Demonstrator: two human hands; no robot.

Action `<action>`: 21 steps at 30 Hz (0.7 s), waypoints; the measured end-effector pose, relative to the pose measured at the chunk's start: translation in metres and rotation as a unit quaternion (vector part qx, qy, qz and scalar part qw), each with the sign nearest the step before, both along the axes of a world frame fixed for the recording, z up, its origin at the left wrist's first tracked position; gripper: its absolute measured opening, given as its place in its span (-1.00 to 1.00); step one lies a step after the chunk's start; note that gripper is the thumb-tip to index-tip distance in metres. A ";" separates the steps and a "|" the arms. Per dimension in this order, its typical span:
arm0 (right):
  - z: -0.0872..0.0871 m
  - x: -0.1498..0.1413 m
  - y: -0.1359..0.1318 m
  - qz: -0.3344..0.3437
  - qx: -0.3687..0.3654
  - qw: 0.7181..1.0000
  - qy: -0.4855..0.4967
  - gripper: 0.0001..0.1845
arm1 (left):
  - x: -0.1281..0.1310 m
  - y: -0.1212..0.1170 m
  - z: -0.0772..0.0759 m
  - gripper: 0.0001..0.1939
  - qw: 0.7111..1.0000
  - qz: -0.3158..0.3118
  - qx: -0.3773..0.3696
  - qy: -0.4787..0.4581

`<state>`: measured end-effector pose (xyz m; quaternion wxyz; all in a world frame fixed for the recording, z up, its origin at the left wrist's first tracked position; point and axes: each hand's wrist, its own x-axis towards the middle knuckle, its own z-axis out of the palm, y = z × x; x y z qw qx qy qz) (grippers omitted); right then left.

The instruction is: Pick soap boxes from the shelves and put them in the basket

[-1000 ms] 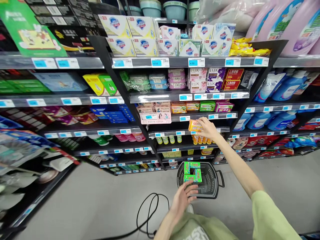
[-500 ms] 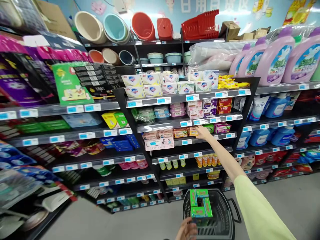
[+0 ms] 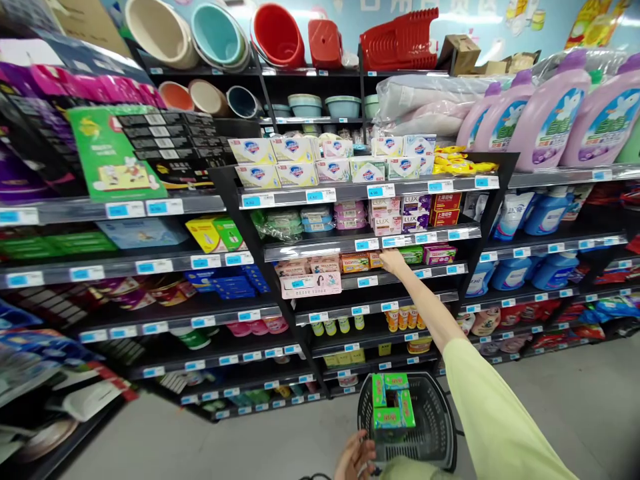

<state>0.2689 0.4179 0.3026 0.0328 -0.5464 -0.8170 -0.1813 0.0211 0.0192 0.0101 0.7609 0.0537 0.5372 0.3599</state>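
Observation:
My right hand (image 3: pixel 393 261) is stretched out to a middle shelf, against the orange soap boxes (image 3: pixel 355 263). Its fingers are mostly hidden there, so whether they grip a box does not show. Beside it, to the right, lie a green soap box (image 3: pixel 412 255) and pink-purple soap boxes (image 3: pixel 439 254). Low in the view, my left hand (image 3: pixel 356 457) hangs at the near left side of a dark shopping basket (image 3: pixel 436 427), fingers apart and slightly bent, with nothing in them. Several green boxes (image 3: pixel 388 418) stand in the basket.
White boxed soaps (image 3: pixel 297 175) line the shelf above. Shelf edges with price tags (image 3: pixel 367 281) run close above and below my right hand. Large purple detergent bottles (image 3: pixel 550 113) stand at right, basins and buckets (image 3: pixel 219 35) on top. Grey floor (image 3: pixel 200 447) lies below.
The view has shifted slightly, so the shelves and basket sit further left. My right hand stays at the orange boxes, its fingers now more tucked in. Some light-coloured cloth shows at the bottom.

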 end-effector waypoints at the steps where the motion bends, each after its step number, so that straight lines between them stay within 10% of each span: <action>1: -0.002 0.000 -0.001 0.000 0.005 1.000 0.002 -0.41 | 0.003 -0.003 -0.004 -0.46 0.999 0.009 0.031 0.008; 21: -0.009 0.004 -0.015 0.016 0.015 0.999 0.027 -0.43 | 0.021 -0.024 0.014 -0.39 0.995 0.036 0.092 0.014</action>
